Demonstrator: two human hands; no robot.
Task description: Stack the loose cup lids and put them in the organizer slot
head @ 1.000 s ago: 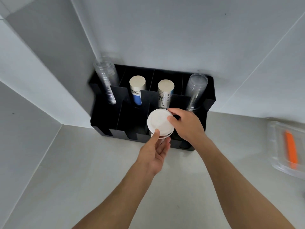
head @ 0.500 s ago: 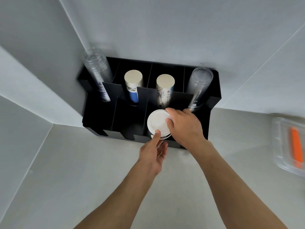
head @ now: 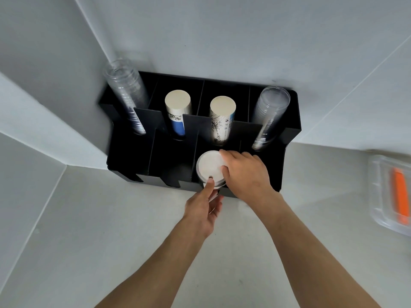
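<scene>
A stack of white cup lids [head: 210, 168] sits in a front slot of the black organizer [head: 291, 138], the third slot from the left. My right hand [head: 246, 174] grips the stack from the right, with fingers over its top and side. From the front, my left hand [head: 204, 210] touches the stack, its index fingertip pressed on the top lid's near edge. The lower lids are mostly hidden by the slot wall and both hands.
The organizer stands against the white wall in a corner of the pale counter. Its rear slots hold two clear cup stacks [head: 127, 96] [head: 270, 116] and two paper cup stacks [head: 176, 112] [head: 221, 118]. A clear tray with an orange item [head: 400, 196] lies at the right.
The lid stack has gone lower into the slot. My left index finger has moved up onto the top lid's near edge, and my right hand has shifted a little to the right side.
</scene>
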